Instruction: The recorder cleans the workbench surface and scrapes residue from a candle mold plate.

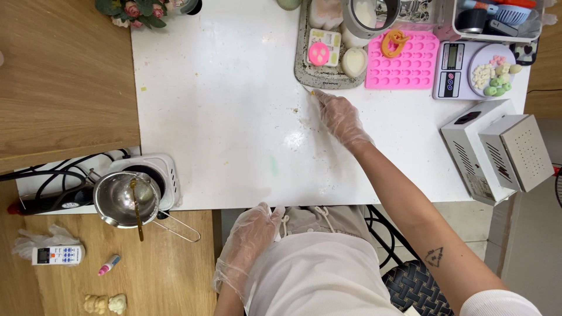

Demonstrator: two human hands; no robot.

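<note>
Scraping residue off the white tabletop: gloved right hand pinches a thin yellow-tipped tool near the grey tray; gloved left hand rests open, empty, at the near edge. Next: steady strokes.

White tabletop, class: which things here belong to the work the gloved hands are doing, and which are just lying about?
In use:
- right hand in a clear glove, fingers on a small yellow-tipped tool
- white tabletop with crumbs

Lying about:
- left hand in a clear glove, at the table edge
- pink silicone mould tray
- white digital scale
- steel pot on a hotplate
- crumpled spare glove
</note>
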